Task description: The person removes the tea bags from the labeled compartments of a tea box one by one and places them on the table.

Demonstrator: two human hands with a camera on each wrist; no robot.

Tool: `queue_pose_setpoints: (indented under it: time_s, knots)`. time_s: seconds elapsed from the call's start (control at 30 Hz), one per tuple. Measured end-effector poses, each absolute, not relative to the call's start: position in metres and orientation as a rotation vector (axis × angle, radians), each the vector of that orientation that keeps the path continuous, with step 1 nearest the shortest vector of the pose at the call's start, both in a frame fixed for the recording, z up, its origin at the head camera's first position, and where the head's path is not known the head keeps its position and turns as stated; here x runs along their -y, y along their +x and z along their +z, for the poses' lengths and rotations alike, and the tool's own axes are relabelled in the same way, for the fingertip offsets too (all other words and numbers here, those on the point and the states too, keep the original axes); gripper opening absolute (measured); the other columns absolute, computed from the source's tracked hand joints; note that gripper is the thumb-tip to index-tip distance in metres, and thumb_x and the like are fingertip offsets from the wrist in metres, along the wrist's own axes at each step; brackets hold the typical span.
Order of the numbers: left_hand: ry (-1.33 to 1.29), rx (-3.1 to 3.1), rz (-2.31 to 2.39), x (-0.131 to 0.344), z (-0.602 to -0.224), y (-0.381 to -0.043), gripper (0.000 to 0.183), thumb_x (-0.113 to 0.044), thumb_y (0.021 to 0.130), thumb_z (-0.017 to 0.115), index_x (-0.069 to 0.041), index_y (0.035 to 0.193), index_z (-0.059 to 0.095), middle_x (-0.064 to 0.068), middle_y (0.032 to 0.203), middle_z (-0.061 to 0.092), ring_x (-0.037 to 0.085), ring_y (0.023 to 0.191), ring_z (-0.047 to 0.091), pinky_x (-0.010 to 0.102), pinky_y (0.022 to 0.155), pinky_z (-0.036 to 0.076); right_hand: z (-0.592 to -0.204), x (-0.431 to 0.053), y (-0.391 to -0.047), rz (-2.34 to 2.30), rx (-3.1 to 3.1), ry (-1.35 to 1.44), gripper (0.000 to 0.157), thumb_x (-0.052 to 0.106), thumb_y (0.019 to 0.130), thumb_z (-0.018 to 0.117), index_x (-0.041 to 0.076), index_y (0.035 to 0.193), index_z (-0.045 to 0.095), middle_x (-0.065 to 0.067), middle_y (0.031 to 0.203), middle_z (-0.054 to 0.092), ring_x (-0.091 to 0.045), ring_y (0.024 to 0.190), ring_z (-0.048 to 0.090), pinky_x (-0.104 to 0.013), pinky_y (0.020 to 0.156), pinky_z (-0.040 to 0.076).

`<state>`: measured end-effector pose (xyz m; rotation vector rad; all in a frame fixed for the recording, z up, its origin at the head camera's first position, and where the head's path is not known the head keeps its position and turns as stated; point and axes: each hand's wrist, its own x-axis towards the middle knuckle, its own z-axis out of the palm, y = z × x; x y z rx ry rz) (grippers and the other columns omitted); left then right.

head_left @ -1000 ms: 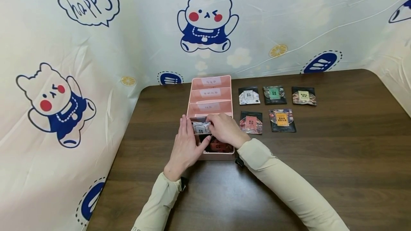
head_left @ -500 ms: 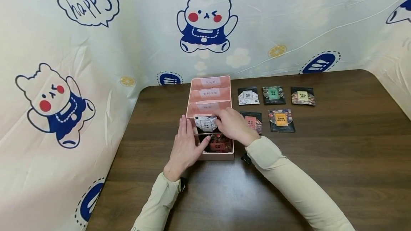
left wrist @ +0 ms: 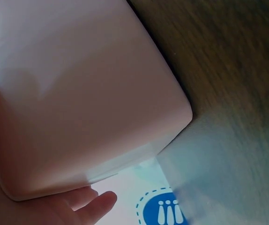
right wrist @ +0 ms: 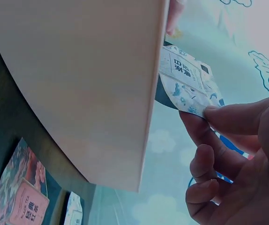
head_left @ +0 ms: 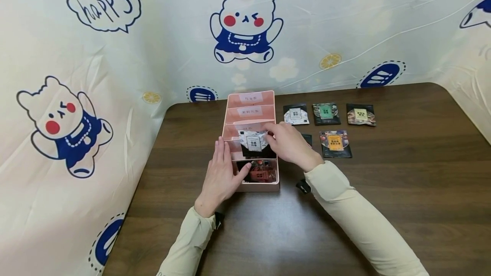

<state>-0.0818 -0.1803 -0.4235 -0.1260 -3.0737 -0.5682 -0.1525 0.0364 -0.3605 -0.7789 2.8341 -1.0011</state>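
A pink divided box [head_left: 256, 187] with paper labels stands on the table, its near compartment holding dark red tea sachets [head_left: 262, 176]. My left hand [head_left: 218, 178] rests along the box's left side, fingers straight and thumb spread over the near compartment. Between thumb and forefinger, my right hand [head_left: 289, 143] pinches a white-and-black tea sachet [head_left: 253, 142] by its right edge, above the second compartment. The right wrist view shows this sachet [right wrist: 186, 75] partly behind the box wall, pinched at its corner. Whatever lies deeper in that compartment is hidden.
Right of the box lie several sachets: a white one [head_left: 296, 114], a green-labelled one [head_left: 326, 113], a yellow-labelled one [head_left: 361, 114] and an orange-labelled one [head_left: 336, 144]. A pink-labelled sachet [right wrist: 29, 206] is mostly covered by my right hand in the head view. A printed cloth [head_left: 299, 29] hangs behind the table.
My right hand has drawn the white-and-black sachet up out of the second compartment, moving slightly right and away from me. The left hand has stayed on the box.
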Motion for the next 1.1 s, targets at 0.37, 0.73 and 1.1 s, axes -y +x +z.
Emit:
queue_pose_setpoints:
  time_s: [0.37,0.73,1.1]
  knots:
    - [-0.132,3.073,-0.555,0.179,-0.423,-0.082,0.098,-0.071,0.09,0.038,-0.001,0.154,0.011,0.014,0.164,-0.001,0.029,0.151,0.002,0.059,0.11,0.03,-0.354,-0.052,-0.153,-1.15,-2.819,-0.738,0.023,0.019,0.1,0.052,0.011,0.118,0.064,-0.003,0.069,0.055,-0.016,0.056,0.045,-0.031,0.056,0.038]
    - [-0.126,3.084,-0.566,0.178,-0.421,-0.082,0.098,-0.071,0.09,0.037,-0.002,0.154,0.011,0.012,0.164,-0.004,0.029,0.152,0.001,0.059,0.111,0.029,-0.346,-0.079,-0.156,-1.256,-2.861,-0.679,0.024,0.017,0.101,0.048,0.01,0.12,0.062,-0.006,0.079,0.061,-0.021,0.061,0.045,-0.034,0.062,0.036]
    - [-0.121,3.085,-0.568,0.178,-0.42,-0.081,0.097,-0.07,0.091,0.037,-0.002,0.154,0.01,0.011,0.164,-0.005,0.028,0.151,0.0,0.06,0.11,0.029,-0.351,-0.116,-0.161,-1.262,-2.955,-0.625,0.026,0.013,0.101,0.047,0.003,0.12,0.062,-0.007,0.073,0.056,-0.02,0.058,0.043,-0.034,0.062,0.036]
